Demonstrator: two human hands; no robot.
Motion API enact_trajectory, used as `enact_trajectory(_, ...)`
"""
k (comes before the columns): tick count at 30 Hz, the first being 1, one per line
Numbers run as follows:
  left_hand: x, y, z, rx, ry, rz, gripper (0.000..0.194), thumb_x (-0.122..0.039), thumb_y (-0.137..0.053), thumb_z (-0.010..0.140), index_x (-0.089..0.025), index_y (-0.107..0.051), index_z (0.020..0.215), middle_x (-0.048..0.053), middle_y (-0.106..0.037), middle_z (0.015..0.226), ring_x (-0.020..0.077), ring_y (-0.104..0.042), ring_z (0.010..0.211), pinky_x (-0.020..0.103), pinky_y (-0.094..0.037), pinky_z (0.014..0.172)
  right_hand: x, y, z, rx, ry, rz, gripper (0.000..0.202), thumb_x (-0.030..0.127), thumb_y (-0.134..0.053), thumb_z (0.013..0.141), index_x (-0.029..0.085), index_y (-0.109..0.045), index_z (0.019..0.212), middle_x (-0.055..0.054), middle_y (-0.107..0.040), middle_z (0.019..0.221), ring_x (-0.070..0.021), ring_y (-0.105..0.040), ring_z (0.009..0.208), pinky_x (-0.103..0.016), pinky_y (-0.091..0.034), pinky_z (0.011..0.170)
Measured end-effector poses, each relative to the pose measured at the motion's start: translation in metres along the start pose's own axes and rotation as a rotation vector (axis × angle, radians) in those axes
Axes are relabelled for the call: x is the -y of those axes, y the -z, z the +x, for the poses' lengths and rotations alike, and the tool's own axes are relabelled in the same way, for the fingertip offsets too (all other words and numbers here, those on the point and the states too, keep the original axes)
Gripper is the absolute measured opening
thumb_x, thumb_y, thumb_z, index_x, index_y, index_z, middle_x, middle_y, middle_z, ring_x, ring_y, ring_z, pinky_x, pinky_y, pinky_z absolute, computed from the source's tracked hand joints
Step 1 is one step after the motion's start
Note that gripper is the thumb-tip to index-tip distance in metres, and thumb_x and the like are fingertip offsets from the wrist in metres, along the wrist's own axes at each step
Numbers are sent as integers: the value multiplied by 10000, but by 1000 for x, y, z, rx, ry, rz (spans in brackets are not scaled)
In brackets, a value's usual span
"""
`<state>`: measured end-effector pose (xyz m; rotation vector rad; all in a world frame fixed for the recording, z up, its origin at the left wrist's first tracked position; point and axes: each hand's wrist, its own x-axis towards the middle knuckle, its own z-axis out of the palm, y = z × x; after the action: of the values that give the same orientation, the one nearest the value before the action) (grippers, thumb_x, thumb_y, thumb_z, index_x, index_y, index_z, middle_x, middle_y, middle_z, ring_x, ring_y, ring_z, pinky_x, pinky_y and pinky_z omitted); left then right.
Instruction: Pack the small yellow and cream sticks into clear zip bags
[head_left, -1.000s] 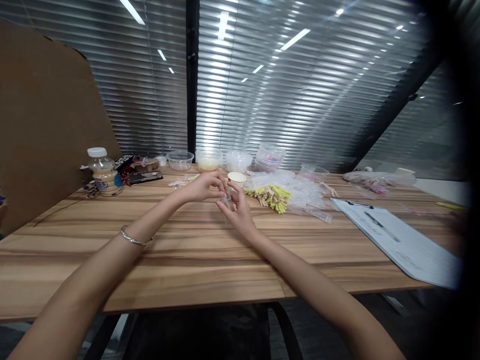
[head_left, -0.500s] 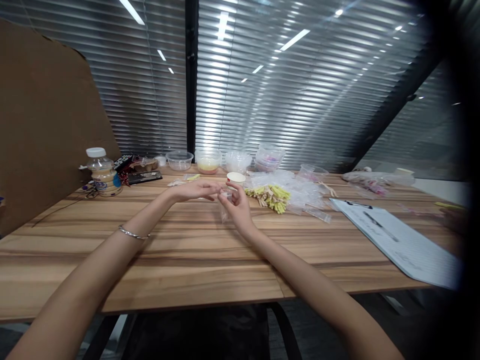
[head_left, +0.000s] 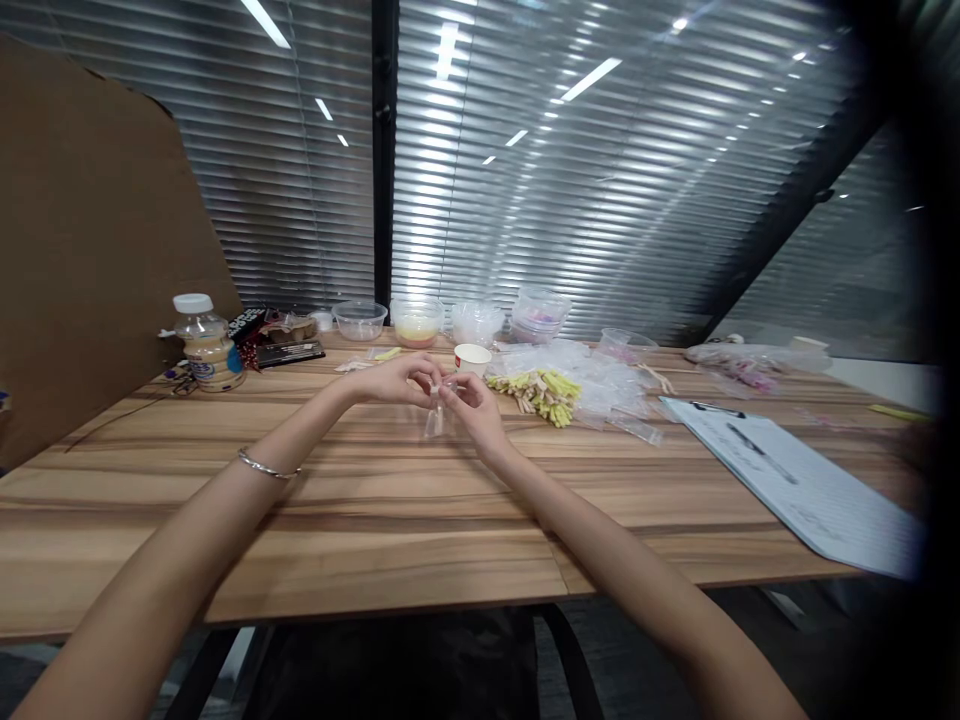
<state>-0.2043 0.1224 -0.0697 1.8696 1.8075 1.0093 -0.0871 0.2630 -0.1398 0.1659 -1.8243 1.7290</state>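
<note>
Over the middle of the table, my left hand (head_left: 405, 380) and my right hand (head_left: 474, 405) meet at the fingertips. Between them hangs a small clear plastic bag (head_left: 435, 422), its top edge pinched by the fingers of both hands. Whether anything is inside the bag cannot be made out. Just behind my hands stands a small paper cup (head_left: 472, 357). To the right of my right hand lies a pile of yellow-tipped sticks (head_left: 544, 393), beside a heap of clear plastic bags (head_left: 611, 385).
Clear plastic bowls (head_left: 360, 320) line the back of the table by the blinds. A capped bottle (head_left: 208, 345) stands at the left near a cardboard panel (head_left: 97, 230). On the right lies a clipboard (head_left: 787, 480) with a pen (head_left: 761, 452) on it.
My left fingers have curled from stretched out to a pinch on the bag's top. The bag has shifted slightly left and now hangs between both hands.
</note>
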Motion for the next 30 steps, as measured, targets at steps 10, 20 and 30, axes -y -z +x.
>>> enact_trajectory(10,10,4,-2,-44,93,-155,371,-253,-626,784,-197,-613,1150,85,-635,1089,170,-596,963,288,-476,815,-13,9,2,-13,-82,-52,300,459,-633,757,188,-509,793,3,-592,803,-126,-573,743,-241,-494,675)
enact_trajectory(20,14,0,5,-251,169,-238,417,-344,-678,748,-125,-642,1102,111,-681,960,168,-634,843,281,-505,741,-10,10,4,-7,-1,16,310,394,-647,766,206,-597,1007,-48,-626,1070,-175,-609,926,-312,-522,815)
enact_trajectory(30,2,2,1,-264,194,-159,342,-347,-675,748,-128,-691,1010,99,-697,916,176,-636,839,277,-508,732,-6,13,5,21,81,-80,270,374,-686,742,220,-689,965,-52,-647,988,-195,-601,955,-327,-512,830)
